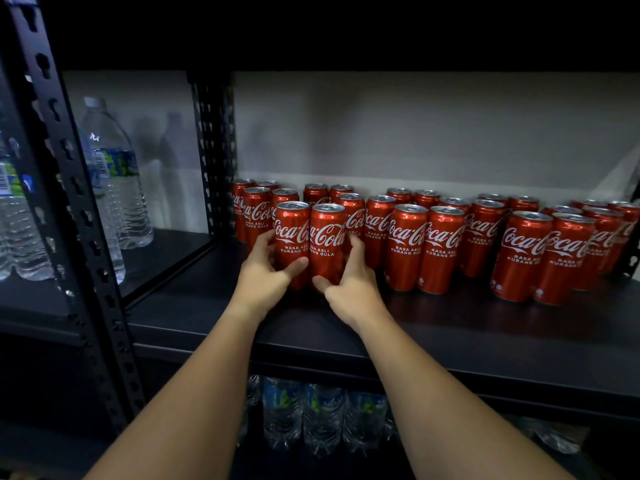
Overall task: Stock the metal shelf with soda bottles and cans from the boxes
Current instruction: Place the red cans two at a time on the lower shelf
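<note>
Gripping one red can in each hand, you have the pair upright and side by side at the front left of the shelf (450, 327): your left hand (265, 271) curls round the left can (292, 233), your right hand (349, 282) round the right can (327, 237), thumbs across the fronts. Whether their bases already sit on the shelf is hard to tell in this dim light. They stand just ahead of the packed can rows (443, 237), so a shove too far back, or a twist on release, could knock the cans behind and topple several like dominoes; letting go before the bases are flat could tip either one forward off the edge. Your fingers reach between neighbours, so pulling out carelessly may drag one along. Every can reads "Coca-Cola" in white script, with "RASA ASLI KURANG GULA" beneath. Water bottles (110, 174) stand on the bay to the left, and more bottles (322, 414) below; their labels are unreadable.
</note>
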A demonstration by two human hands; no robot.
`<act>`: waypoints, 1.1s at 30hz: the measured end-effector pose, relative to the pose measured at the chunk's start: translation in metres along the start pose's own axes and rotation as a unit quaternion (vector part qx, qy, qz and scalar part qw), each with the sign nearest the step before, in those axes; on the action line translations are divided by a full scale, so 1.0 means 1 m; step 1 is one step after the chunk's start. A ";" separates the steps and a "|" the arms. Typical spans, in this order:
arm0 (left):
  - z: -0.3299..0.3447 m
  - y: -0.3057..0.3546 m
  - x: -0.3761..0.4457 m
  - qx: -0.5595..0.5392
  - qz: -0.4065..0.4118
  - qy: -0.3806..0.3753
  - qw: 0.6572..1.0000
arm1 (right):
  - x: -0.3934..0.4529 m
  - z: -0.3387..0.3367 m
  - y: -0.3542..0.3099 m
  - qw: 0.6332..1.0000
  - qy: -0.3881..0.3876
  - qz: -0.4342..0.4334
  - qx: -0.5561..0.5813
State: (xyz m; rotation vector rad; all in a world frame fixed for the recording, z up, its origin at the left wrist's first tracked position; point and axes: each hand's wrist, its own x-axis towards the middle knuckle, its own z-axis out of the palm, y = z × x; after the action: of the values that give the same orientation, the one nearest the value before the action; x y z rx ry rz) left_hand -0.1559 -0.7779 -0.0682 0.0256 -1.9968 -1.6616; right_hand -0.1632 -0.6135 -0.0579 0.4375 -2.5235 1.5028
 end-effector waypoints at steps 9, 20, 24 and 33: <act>-0.002 -0.004 0.001 0.030 0.018 0.039 0.999 | 0.001 0.001 -0.002 0.998 0.041 -0.018 -0.041; -0.002 -0.005 0.003 0.028 0.009 0.027 0.999 | 0.007 0.004 -0.009 0.995 0.007 0.011 -0.103; -0.001 -0.006 0.006 0.043 0.004 0.019 0.999 | 0.015 0.007 -0.014 0.992 -0.005 0.035 -0.118; 0.003 -0.007 0.015 0.117 -0.006 0.017 0.993 | 0.027 0.012 -0.017 0.986 -0.011 0.045 -0.161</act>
State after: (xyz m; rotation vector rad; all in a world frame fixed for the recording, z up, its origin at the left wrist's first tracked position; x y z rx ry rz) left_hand -0.1720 -0.7817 -0.0689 0.1489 -2.1574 -1.4163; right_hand -0.1827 -0.6358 -0.0421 0.2939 -2.7679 1.0895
